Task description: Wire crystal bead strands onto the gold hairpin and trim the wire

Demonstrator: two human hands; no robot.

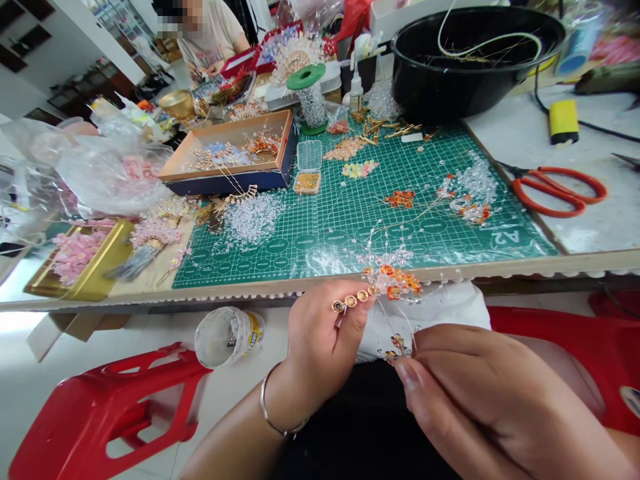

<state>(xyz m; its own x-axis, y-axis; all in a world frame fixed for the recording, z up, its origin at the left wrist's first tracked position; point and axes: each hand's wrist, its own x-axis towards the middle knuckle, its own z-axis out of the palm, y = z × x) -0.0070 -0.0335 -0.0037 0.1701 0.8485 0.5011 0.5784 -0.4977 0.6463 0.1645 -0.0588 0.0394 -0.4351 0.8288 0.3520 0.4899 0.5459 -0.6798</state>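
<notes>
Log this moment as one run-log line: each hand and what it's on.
left hand: holds orange-beaded wire spray | right hand: pinches its wires | ahead: green cutting mat

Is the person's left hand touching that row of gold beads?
Touching. The head view shows the row of gold beads pressed against the fingers of the left hand, with no gap between them.

- Cutting mat (300, 233) on table (590, 220)
- Scissors (555, 190) right of mat
- Bowl (475, 67) behind mat
- Box (225, 181) left of mat
- Tray (103, 263) left of box
- Beadwork (390, 280) in left hand (325, 340) and right hand (480, 393), before table edge
- Stool (100, 413) on floor (30, 400), left
</notes>
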